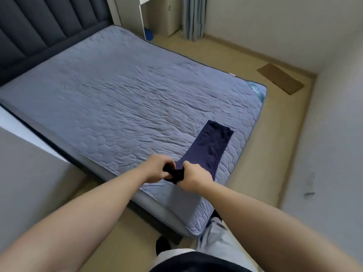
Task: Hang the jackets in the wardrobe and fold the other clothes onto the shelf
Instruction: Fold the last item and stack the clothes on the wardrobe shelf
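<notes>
Closest to me, below both hands, I see a grey trouser leg (214,238) and a dark foot (162,245) on the tan floor (275,144) beside the bed's corner. My two bare forearms reach forward and meet over the near edge of the mattress (117,95).

The left hand (155,169) and the right hand (193,178) sit close together. Each has its fingers curled round the bunched near end of a navy garment (212,146), and the wad of dark cloth shows between them. From the hands the rest of the garment runs away and to the right as a long, narrow, flat strip on the quilted blue-grey cover. Its far end is square and lies near the mattress's right edge. I cannot tell what kind of garment it is.

Left of the left hand stands a plain grey surface (29,183), blurred. Beyond the hands the cover is wrinkled across its middle. Far past them and to the left rises a dark padded headboard (39,26).

Far to the right of the right hand, a flat piece of cardboard (280,78) lies on the floor by the wall. Farthest off, a grey-blue curtain (193,16) hangs near a white panel (142,16).
</notes>
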